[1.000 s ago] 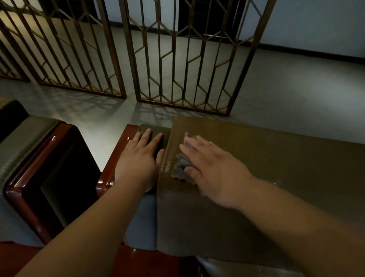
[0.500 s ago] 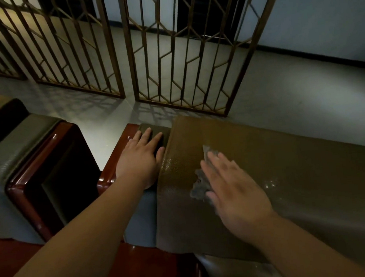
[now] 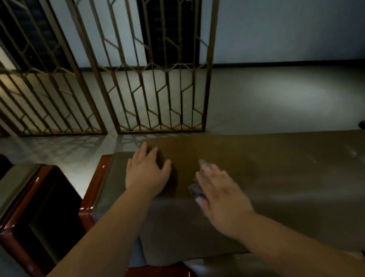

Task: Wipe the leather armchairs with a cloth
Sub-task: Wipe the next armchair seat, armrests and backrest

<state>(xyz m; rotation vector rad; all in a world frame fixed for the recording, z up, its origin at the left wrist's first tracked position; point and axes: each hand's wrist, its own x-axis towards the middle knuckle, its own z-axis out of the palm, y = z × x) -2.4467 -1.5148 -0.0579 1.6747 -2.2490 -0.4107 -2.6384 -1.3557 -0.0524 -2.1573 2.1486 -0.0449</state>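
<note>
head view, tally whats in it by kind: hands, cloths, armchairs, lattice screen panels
hands: 2 (left hand, right hand)
cloths: 1 (grey cloth under the right hand)
armchairs: 2 (near armchair, second armchair at left)
lattice screen panels: 2 clearly seen (left panel, right panel)
total: 7

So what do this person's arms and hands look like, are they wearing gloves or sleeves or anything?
Nothing is worn that shows here. Both forearms are bare from the bottom edge of the picture to the wrist, with no sleeve or cuff in view. The left hand and the right hand are ungloved, and no watch, bracelet or ring can be seen. The right hand is somewhat blurred, so small details there are hard to tell.
</note>
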